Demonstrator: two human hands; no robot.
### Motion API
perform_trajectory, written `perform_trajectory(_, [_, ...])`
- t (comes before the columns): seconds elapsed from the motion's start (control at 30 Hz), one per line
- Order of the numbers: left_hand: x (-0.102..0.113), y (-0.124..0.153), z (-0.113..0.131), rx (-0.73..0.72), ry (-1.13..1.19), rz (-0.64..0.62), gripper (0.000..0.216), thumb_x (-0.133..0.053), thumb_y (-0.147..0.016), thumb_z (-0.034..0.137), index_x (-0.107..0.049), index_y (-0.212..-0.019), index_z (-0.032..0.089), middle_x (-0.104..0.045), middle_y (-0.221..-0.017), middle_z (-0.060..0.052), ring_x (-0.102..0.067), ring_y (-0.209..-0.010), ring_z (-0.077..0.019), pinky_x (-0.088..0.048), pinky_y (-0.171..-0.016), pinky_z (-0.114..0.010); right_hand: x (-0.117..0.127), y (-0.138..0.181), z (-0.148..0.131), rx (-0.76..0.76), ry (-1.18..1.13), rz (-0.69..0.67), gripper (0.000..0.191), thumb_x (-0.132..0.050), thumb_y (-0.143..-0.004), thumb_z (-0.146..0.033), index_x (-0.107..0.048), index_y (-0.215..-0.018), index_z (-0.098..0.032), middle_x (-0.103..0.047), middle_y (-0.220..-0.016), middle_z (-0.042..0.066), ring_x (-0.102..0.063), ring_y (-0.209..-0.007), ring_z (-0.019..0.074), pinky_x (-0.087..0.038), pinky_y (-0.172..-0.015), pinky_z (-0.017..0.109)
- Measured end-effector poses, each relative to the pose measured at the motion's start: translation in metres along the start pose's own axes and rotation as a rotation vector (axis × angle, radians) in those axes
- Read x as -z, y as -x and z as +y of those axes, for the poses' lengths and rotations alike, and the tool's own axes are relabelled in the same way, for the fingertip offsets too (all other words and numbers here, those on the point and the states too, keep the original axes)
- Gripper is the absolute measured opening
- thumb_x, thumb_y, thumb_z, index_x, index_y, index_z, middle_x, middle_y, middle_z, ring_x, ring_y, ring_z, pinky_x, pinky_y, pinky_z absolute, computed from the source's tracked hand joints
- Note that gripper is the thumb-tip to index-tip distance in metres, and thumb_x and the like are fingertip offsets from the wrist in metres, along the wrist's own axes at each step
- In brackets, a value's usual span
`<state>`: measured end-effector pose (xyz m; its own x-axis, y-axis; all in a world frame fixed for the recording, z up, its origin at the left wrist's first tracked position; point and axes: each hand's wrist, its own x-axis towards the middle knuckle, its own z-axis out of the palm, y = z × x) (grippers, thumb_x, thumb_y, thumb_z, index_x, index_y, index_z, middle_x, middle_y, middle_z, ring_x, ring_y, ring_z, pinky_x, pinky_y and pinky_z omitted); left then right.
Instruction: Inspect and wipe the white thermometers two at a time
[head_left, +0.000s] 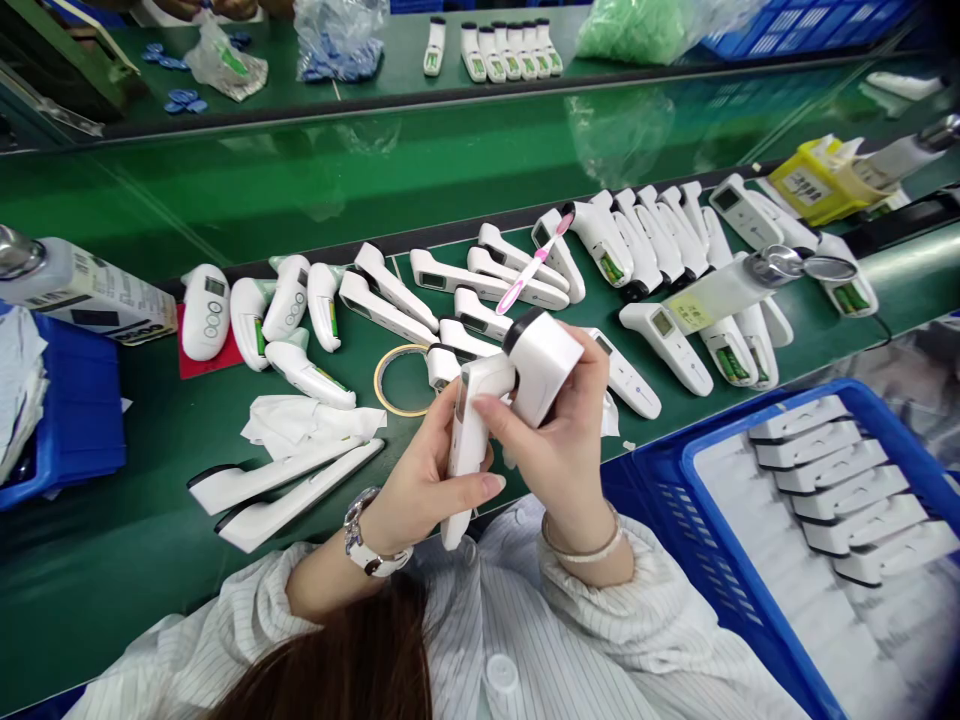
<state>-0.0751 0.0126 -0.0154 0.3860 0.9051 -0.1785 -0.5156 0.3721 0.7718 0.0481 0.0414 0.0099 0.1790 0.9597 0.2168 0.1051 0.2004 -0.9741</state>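
Observation:
Both my hands hold one white handheld thermometer [517, 385] close to my chest, its black-rimmed head tilted up to the right. My left hand [420, 480] wraps the handle from the left, thumb across the lower grip. My right hand [566, 435] grips the head and upper body from the right, fingers closed around it. A watch sits on my left wrist, a thin bracelet on my right wrist. Many more white thermometers [480, 285] lie on the green bench just beyond my hands.
A ring of tape [384, 385], crumpled white cloth [300, 420] and a pink toothbrush [532, 265] lie on the bench. A blue crate [675, 480] with stacked white parts stands at right, a blue bin [82, 410] at left. A green conveyor [375, 180] runs behind.

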Motion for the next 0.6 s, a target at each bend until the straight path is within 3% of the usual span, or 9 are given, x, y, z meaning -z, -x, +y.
perform_trajectory(0.1, [0.001,-0.001,0.001,0.004,-0.002,-0.027,0.070,-0.072,-0.069,0.018,-0.040,-0.129,0.034,-0.049,-0.087,0.001,-0.043,-0.062,-0.0087,-0.035,-0.051,-0.020,0.009,-0.009,0.003,-0.010,-0.022,0.081,0.051,-0.073,-0.069,-0.021,-0.047,-0.112,-0.031,-0.049,-0.110,0.003,-0.052,-0.100,0.0220,-0.048,-0.082,0.034])
perform_trajectory(0.2, [0.002,-0.001,0.001,-0.012,-0.005,-0.046,0.065,-0.070,-0.071,0.017,-0.041,-0.126,0.034,-0.048,-0.093,0.001,-0.043,-0.063,-0.0075,-0.036,-0.050,-0.019,0.020,-0.014,0.006,-0.111,-0.107,0.124,0.037,-0.069,-0.074,-0.021,-0.050,-0.105,-0.031,-0.052,-0.091,-0.001,-0.052,-0.074,0.0147,-0.047,-0.064,0.027])
perform_trajectory(0.3, [0.002,-0.001,-0.001,-0.019,-0.040,-0.031,0.054,-0.070,-0.072,0.016,-0.047,-0.119,0.028,-0.051,-0.094,0.001,-0.049,-0.074,-0.0085,-0.043,-0.062,-0.018,0.022,-0.011,0.011,-0.228,-0.342,0.126,0.021,-0.064,-0.077,-0.024,-0.054,-0.094,-0.027,-0.049,-0.080,-0.002,-0.047,-0.062,0.0106,-0.042,-0.053,0.023])
perform_trajectory(0.43, [-0.001,-0.001,-0.005,0.021,-0.133,-0.014,0.046,-0.067,-0.076,0.017,-0.045,-0.115,0.025,-0.054,-0.115,-0.003,-0.051,-0.108,-0.0167,-0.043,-0.092,-0.028,0.007,0.010,0.017,-0.302,-0.483,0.126,0.015,-0.060,-0.080,-0.032,-0.054,-0.093,-0.026,-0.049,-0.077,-0.002,-0.049,-0.062,0.0116,-0.045,-0.055,0.024])
perform_trajectory(0.53, [-0.004,-0.001,-0.004,0.083,-0.250,0.008,0.053,-0.067,-0.076,0.016,-0.038,-0.119,0.026,-0.054,-0.117,-0.004,-0.055,-0.105,-0.0174,-0.046,-0.089,-0.029,0.001,0.020,0.016,-0.269,-0.299,0.041,0.023,-0.055,-0.085,-0.038,-0.051,-0.107,-0.030,-0.055,-0.092,0.001,-0.055,-0.072,0.0155,-0.050,-0.063,0.030])
perform_trajectory(0.6, [-0.005,-0.001,-0.004,0.077,-0.263,0.024,0.055,-0.069,-0.075,0.018,-0.036,-0.118,0.026,-0.057,-0.111,-0.004,-0.059,-0.099,-0.0180,-0.049,-0.083,-0.029,0.011,0.017,0.016,-0.144,-0.112,-0.070,0.027,-0.048,-0.089,-0.039,-0.050,-0.115,-0.030,-0.055,-0.109,0.004,-0.056,-0.094,0.0207,-0.049,-0.081,0.036])
